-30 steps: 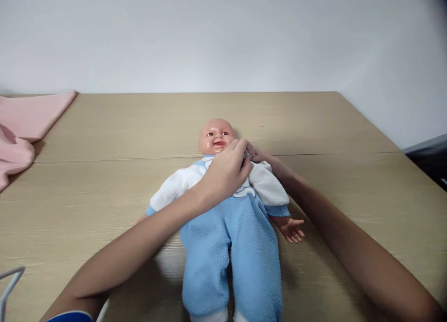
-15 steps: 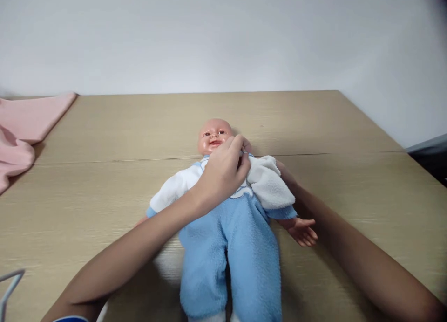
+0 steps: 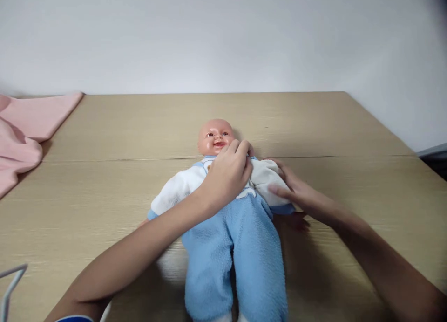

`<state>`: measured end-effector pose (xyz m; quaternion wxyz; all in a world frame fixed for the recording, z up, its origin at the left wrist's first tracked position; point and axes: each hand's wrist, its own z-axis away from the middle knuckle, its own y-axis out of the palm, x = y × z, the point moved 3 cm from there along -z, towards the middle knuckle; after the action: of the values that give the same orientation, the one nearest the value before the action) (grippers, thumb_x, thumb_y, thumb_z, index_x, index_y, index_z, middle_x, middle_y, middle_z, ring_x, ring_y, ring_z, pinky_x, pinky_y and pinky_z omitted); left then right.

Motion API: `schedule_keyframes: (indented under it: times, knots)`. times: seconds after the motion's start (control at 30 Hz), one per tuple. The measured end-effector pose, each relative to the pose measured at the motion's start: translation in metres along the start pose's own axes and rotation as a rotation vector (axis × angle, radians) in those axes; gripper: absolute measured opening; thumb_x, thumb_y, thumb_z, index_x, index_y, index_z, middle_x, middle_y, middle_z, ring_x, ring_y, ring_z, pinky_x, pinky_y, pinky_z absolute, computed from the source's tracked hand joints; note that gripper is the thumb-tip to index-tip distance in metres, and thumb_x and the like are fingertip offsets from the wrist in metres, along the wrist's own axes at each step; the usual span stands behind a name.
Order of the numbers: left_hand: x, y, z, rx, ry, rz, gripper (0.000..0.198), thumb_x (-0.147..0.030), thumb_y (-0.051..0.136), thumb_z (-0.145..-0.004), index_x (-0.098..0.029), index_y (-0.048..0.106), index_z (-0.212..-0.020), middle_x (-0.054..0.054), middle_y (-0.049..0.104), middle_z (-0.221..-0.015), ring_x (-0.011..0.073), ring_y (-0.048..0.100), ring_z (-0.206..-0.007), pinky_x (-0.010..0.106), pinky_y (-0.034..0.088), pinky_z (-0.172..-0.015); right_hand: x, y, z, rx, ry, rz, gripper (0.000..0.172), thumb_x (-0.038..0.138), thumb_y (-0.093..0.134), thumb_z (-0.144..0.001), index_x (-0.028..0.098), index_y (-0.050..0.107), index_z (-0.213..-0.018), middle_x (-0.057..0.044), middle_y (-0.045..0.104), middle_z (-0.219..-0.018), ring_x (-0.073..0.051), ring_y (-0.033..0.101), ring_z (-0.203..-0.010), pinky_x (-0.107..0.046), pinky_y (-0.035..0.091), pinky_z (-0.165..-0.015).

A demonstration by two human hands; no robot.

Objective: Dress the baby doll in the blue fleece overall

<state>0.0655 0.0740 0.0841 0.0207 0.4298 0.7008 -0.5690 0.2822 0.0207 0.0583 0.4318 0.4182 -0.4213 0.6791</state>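
A baby doll (image 3: 215, 135) lies on its back on the wooden table (image 3: 104, 126), dressed in a blue and white fleece suit (image 3: 237, 247). My left hand (image 3: 228, 173) rests on the doll's chest, fingers curled and pinching the suit at the collar. My right hand (image 3: 296, 194) lies over the doll's white sleeve (image 3: 263, 177) at its shoulder, fingers stretched along the fabric and thumb pressing the sleeve. The doll's hand on that side is mostly hidden under my right hand.
A pink cloth (image 3: 24, 131) lies bunched at the table's far left. A white wire hanger tip (image 3: 10, 284) shows at the lower left edge. A pale wall stands behind the table, and the table's right edge falls off to a dark area.
My right hand came out from behind the doll's shoulder and now lies on top of the white sleeve, covering the doll's arm. My left hand stayed at the collar.
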Motion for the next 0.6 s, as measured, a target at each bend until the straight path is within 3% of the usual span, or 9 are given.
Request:
schedule_keyframes:
  times: [0.03,0.07,0.13,0.2,0.3,0.37,0.43,0.5,0.6]
  knots:
    - [0.0,0.001,0.0,0.013,-0.009,-0.022,0.02,-0.008,0.05,-0.104,-0.02,0.059,-0.117,0.012,0.071,-0.115,0.0294,0.067,-0.108,0.043,0.055,-0.095,0.002,-0.008,0.011,0.091,0.032,0.134,0.106,0.054,0.1,-0.079,0.03,0.052,-0.17,-0.009,0.079,-0.132,-0.028,0.078,-0.094,-0.031,0.065,-0.066]
    - [0.0,0.001,0.0,0.023,-0.019,-0.042,0.021,-0.007,0.049,-0.104,-0.02,0.059,-0.117,0.012,0.071,-0.116,0.0299,0.067,-0.109,0.044,0.055,-0.095,0.004,-0.016,0.021,0.196,0.064,0.221,0.104,0.05,0.1,-0.08,0.03,0.052,-0.17,-0.009,0.08,-0.123,-0.025,0.075,-0.082,-0.03,0.063,-0.058]
    - [-0.001,0.002,0.002,0.041,-0.03,-0.073,0.022,-0.006,0.049,-0.103,-0.02,0.059,-0.117,0.012,0.072,-0.118,0.0302,0.067,-0.11,0.044,0.055,-0.094,0.003,-0.034,0.034,0.351,0.13,0.322,0.076,0.049,0.088,-0.092,0.03,0.062,-0.161,-0.006,0.079,-0.105,-0.022,0.069,-0.071,-0.028,0.059,-0.054]
    - [-0.003,0.003,0.003,0.057,-0.023,-0.09,0.023,-0.006,0.048,-0.104,-0.02,0.06,-0.118,0.012,0.072,-0.119,0.0298,0.067,-0.11,0.043,0.056,-0.093,-0.001,-0.052,0.038,0.403,0.141,0.37,0.052,0.046,0.081,-0.098,0.028,0.074,-0.145,-0.005,0.077,-0.097,-0.022,0.067,-0.073,-0.029,0.059,-0.059]
    - [-0.006,0.003,0.005,0.073,-0.007,-0.114,0.023,-0.007,0.049,-0.104,-0.02,0.06,-0.119,0.011,0.072,-0.12,0.0295,0.067,-0.111,0.043,0.057,-0.092,-0.008,-0.074,0.031,0.278,0.058,0.464,0.036,0.039,0.085,-0.091,0.024,0.084,-0.123,-0.007,0.08,-0.102,-0.028,0.069,-0.091,-0.033,0.057,-0.075]
    - [-0.006,0.003,0.005,0.076,-0.011,-0.14,0.022,-0.007,0.05,-0.105,-0.02,0.061,-0.118,0.011,0.073,-0.12,0.0294,0.067,-0.11,0.042,0.057,-0.091,-0.014,-0.083,0.026,0.176,0.021,0.55,0.025,0.035,0.084,-0.087,0.022,0.084,-0.108,-0.006,0.078,-0.096,-0.027,0.066,-0.088,-0.033,0.051,-0.073]
    - [-0.005,0.003,0.004,0.078,-0.01,-0.168,0.021,-0.008,0.05,-0.105,-0.02,0.061,-0.118,0.011,0.073,-0.119,0.0291,0.067,-0.11,0.042,0.057,-0.091,-0.02,-0.087,0.024,0.154,-0.005,0.594,0.018,0.034,0.08,-0.088,0.021,0.082,-0.1,-0.004,0.074,-0.088,-0.024,0.061,-0.08,-0.032,0.046,-0.068]
    - [-0.004,0.003,0.004,0.083,-0.004,-0.205,0.021,-0.008,0.05,-0.106,-0.02,0.061,-0.119,0.011,0.072,-0.119,0.029,0.066,-0.11,0.041,0.057,-0.09,-0.025,-0.087,0.026,0.176,-0.035,0.573,0.021,0.036,0.081,-0.09,0.022,0.081,-0.105,-0.004,0.074,-0.091,-0.024,0.062,-0.081,-0.032,0.047,-0.069]
    - [-0.007,0.002,0.005,0.081,0.026,-0.317,0.02,-0.01,0.05,-0.108,-0.019,0.062,-0.122,0.013,0.071,-0.122,0.0318,0.064,-0.112,0.043,0.057,-0.091,-0.035,-0.087,0.03,0.111,-0.034,0.435,0.042,0.042,0.092,-0.086,0.024,0.08,-0.122,-0.008,0.079,-0.105,-0.027,0.069,-0.091,-0.034,0.055,-0.077]
